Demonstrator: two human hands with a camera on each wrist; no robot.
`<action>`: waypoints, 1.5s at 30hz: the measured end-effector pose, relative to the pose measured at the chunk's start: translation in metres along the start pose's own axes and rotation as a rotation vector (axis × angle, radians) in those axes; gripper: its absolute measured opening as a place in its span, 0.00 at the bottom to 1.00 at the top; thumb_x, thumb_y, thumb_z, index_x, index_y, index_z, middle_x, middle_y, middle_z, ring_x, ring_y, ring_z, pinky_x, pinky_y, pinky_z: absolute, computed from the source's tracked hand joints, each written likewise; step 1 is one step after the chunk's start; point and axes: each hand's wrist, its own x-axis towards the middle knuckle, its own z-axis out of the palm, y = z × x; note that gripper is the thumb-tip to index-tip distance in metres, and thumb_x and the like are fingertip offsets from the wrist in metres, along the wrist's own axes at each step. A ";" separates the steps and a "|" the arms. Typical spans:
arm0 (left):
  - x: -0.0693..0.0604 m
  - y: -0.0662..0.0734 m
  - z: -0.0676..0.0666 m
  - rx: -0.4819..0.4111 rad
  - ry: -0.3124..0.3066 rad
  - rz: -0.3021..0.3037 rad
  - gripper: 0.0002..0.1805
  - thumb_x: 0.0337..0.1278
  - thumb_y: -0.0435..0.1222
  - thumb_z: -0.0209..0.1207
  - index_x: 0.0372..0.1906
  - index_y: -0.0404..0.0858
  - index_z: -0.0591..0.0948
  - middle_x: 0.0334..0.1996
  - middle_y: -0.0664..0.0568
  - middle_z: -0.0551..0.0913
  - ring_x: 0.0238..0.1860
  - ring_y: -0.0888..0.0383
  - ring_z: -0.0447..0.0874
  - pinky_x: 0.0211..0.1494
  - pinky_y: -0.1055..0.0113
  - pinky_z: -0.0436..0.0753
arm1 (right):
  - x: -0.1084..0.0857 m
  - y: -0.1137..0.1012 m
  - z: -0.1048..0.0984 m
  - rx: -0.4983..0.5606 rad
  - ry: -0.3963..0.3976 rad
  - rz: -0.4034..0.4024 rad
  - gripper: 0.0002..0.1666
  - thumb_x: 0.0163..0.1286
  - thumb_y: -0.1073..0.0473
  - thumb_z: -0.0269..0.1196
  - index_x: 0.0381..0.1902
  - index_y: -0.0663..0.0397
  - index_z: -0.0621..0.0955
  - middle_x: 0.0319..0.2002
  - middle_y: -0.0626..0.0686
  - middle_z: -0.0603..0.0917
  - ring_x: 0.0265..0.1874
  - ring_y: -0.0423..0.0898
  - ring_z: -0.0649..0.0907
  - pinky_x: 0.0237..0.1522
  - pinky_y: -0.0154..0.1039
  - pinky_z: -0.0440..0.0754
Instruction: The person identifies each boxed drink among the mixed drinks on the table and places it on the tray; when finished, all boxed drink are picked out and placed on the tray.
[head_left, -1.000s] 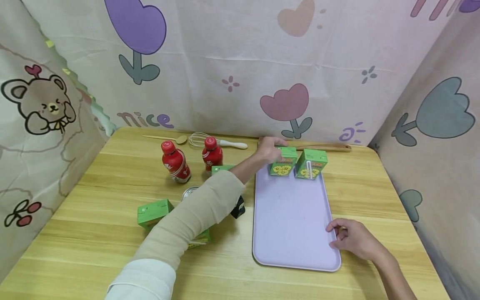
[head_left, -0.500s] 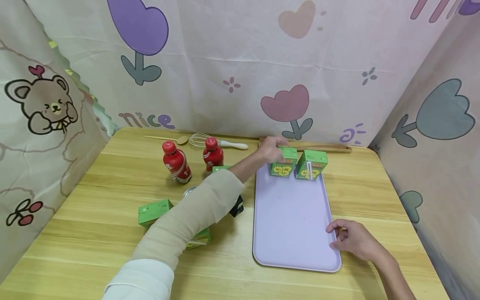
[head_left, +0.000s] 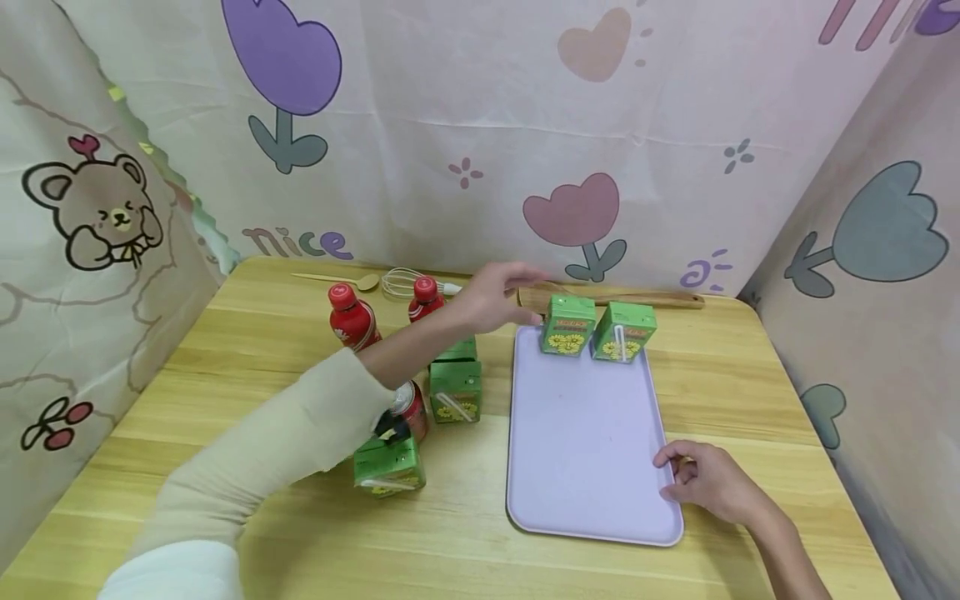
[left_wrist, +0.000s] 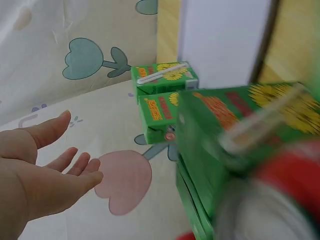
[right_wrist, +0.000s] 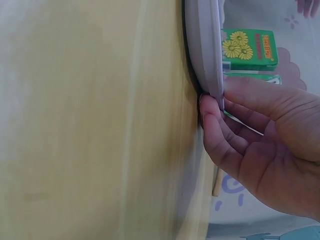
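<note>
Two green drink cartons with yellow flowers stand side by side at the far end of the lilac tray, a left carton and a right carton. Just left of the left carton is my left hand, holding nothing. The left wrist view shows that hand with its fingers loosely spread, apart from any carton. On the tray's right side, near the front, my right hand pinches the rim. Up close in the right wrist view, thumb and fingers of the right hand grip the tray edge.
Left of the tray stand several green cartons, a red can, a black object and two red bottles, partly behind my left arm. At the back lie a whisk, a wooden spoon and a long wooden utensil.
My left hand has come off the left carton and moved left, with its arm swinging left and uncovering the cartons beside the tray. Both cartons on the tray and my right hand stay put.
</note>
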 end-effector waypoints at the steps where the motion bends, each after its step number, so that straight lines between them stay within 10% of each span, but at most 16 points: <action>1: -0.008 -0.002 -0.005 0.023 -0.001 0.005 0.33 0.50 0.31 0.67 0.64 0.45 0.72 0.65 0.55 0.72 0.69 0.56 0.65 0.72 0.61 0.64 | 0.000 0.000 0.000 0.001 0.000 0.000 0.19 0.49 0.67 0.72 0.40 0.59 0.79 0.25 0.51 0.73 0.21 0.37 0.71 0.23 0.30 0.72; 11: -0.056 -0.042 -0.036 0.120 0.016 0.009 0.29 0.51 0.29 0.65 0.61 0.40 0.74 0.62 0.48 0.75 0.66 0.51 0.69 0.71 0.58 0.65 | 0.000 -0.001 -0.001 -0.009 -0.009 0.017 0.19 0.50 0.66 0.72 0.40 0.59 0.79 0.25 0.51 0.73 0.21 0.38 0.71 0.23 0.30 0.71; 23: -0.089 -0.070 -0.038 0.159 -0.023 -0.060 0.27 0.47 0.30 0.68 0.56 0.37 0.77 0.55 0.47 0.81 0.58 0.50 0.78 0.63 0.54 0.74 | -0.001 0.000 0.000 -0.037 0.000 0.012 0.18 0.49 0.66 0.72 0.39 0.58 0.79 0.24 0.50 0.73 0.21 0.37 0.71 0.23 0.30 0.71; 45: -0.095 -0.064 -0.010 0.340 0.051 -0.068 0.29 0.32 0.27 0.74 0.50 0.41 0.83 0.47 0.49 0.85 0.49 0.53 0.79 0.55 0.55 0.78 | -0.001 -0.001 -0.001 -0.020 -0.006 0.010 0.19 0.50 0.66 0.71 0.41 0.59 0.79 0.24 0.50 0.73 0.21 0.37 0.71 0.23 0.30 0.71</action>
